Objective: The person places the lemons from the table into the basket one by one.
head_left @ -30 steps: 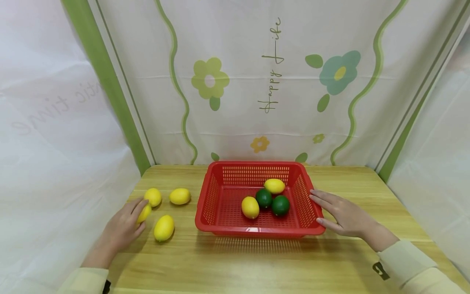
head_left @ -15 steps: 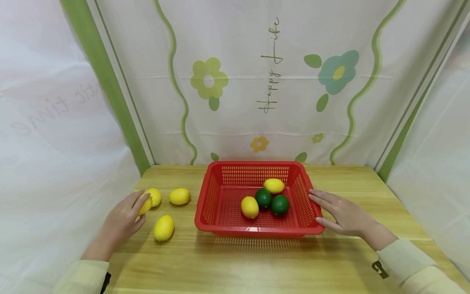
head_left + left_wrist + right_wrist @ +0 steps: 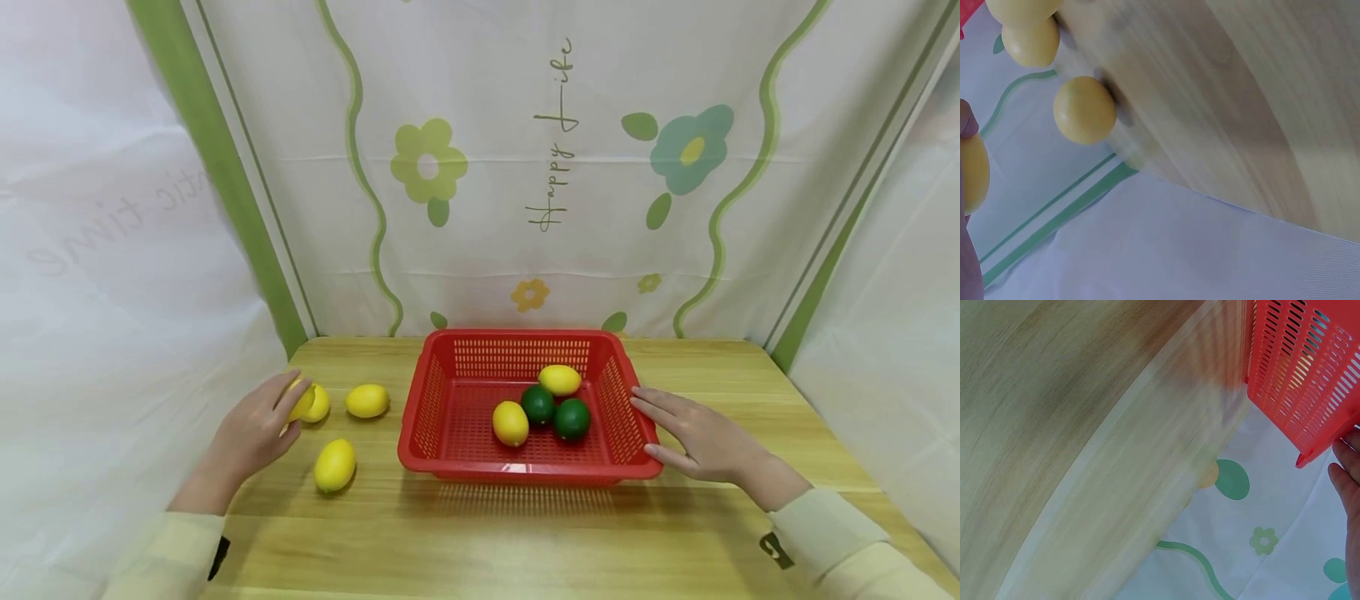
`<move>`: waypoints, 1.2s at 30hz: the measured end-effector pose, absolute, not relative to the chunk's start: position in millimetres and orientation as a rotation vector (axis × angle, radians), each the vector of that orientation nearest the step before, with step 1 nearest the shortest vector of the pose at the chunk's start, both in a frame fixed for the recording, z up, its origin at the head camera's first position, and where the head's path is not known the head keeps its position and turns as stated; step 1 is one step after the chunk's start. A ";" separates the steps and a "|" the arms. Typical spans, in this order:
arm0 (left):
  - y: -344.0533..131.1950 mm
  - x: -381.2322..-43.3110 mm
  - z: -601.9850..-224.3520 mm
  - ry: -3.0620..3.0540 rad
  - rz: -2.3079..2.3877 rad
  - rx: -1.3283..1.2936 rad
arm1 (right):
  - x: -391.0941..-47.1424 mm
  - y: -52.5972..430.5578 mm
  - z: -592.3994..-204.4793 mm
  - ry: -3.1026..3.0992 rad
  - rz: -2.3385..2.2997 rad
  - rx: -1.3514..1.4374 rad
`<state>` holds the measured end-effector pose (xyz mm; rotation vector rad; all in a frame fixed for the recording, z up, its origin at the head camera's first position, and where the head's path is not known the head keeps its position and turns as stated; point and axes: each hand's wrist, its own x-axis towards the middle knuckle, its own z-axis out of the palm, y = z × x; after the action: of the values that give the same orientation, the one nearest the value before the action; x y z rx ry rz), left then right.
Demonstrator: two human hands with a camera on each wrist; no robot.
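At the table's left my left hand (image 3: 253, 429) grips a lemon (image 3: 975, 172), raised off the wood and partly hidden by the fingers. Close behind it lies a second lemon (image 3: 318, 404), with another lemon (image 3: 367, 401) to its right and one more lemon (image 3: 335, 466) nearer the front. A red perforated basket (image 3: 465, 475) stands mid-table. Inside are two yellow lemons (image 3: 511, 423) and two dark green fruits (image 3: 572, 419) that look like limes. My right hand (image 3: 701, 437) rests its straight fingertips on the basket's right rim.
The wooden table (image 3: 495, 550) runs back to a white curtain (image 3: 480, 242) printed with flowers. White cloth (image 3: 135, 333) also hangs along the left and right sides. Bare wood shows in front of the basket and to its right.
My left hand has lifted its lemon up off the table, rising slightly toward the back. The right hand and the basket stay where they were.
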<state>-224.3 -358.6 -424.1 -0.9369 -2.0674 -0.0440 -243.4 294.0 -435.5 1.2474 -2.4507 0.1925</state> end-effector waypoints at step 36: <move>-321.6 -242.7 -408.5 -2.126 -0.028 -1.064 | -246.5 293.6 -434.9 -2.353 0.174 1.308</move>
<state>-242.7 -321.6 -408.5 -1.0642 -2.1259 -0.0278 -246.5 293.6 -434.9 1.3079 -2.3530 0.1745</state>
